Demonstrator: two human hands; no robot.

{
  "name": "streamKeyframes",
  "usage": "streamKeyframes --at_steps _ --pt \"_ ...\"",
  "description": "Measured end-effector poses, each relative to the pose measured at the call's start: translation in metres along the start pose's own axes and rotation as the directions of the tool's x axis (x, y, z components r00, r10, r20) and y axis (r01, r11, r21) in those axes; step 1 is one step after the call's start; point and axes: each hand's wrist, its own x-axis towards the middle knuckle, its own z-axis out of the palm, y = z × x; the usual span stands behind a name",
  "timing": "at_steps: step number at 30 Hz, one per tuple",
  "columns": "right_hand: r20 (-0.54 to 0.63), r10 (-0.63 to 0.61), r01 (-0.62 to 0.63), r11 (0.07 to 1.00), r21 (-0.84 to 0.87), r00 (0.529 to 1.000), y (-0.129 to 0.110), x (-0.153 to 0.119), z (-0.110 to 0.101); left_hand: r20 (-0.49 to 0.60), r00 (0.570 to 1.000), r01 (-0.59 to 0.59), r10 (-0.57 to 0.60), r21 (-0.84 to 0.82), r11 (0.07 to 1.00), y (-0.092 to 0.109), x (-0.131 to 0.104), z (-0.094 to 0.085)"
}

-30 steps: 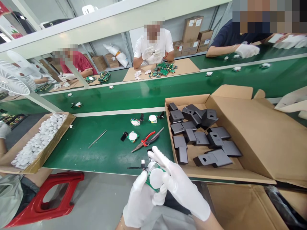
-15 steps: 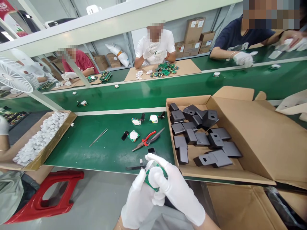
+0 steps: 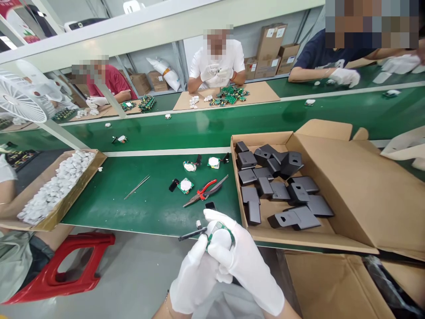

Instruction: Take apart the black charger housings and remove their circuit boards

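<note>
Both my hands wear white gloves and hold one small green circuit board with a round white pad on it. My left hand grips its left side, fingers partly hidden beneath. My right hand wraps the other side, thumb pressed on the white pad. A thin black strip sticks out leftward beside my left thumb. Beyond my hands lie red-handled pliers, a circuit board with a white pad, two similar boards behind it, and tweezers.
An open cardboard box of black housings stands at right. At left is a tray heaped with white pieces. Across the green conveyor belt, co-workers sit handling parts. A red stool stands at lower left.
The held board has tilted and moved slightly up and right in my hands. The black strip now angles upward to the right. Small parts on the belt have shifted right.
</note>
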Motion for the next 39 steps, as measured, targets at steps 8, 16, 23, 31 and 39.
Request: streamKeyframes --at_steps 8,16,23,31,39 --pt "0.027 -0.165 0.163 0.984 0.073 0.986 0.002 -0.001 -0.015 0.034 0.999 -0.006 0.012 -0.159 0.987 -0.001 0.004 0.001" --pt "0.064 -0.024 0.025 1.0 -0.017 0.998 0.011 0.001 -0.014 0.101 0.995 0.037 -0.017 -0.197 0.98 0.0 0.005 0.003" --pt "0.051 -0.174 0.166 0.976 0.141 0.983 0.025 0.007 -0.019 -0.015 0.999 -0.03 0.028 -0.122 0.992 -0.001 0.007 0.006" --pt "0.073 -0.153 0.138 0.975 0.175 0.986 0.031 0.007 -0.016 -0.015 0.998 -0.055 0.053 -0.141 0.988 -0.004 0.007 0.001" --pt "0.091 -0.111 0.094 0.981 0.172 0.99 0.02 0.01 -0.015 -0.133 0.99 -0.059 0.052 -0.047 0.997 -0.005 0.008 -0.006"
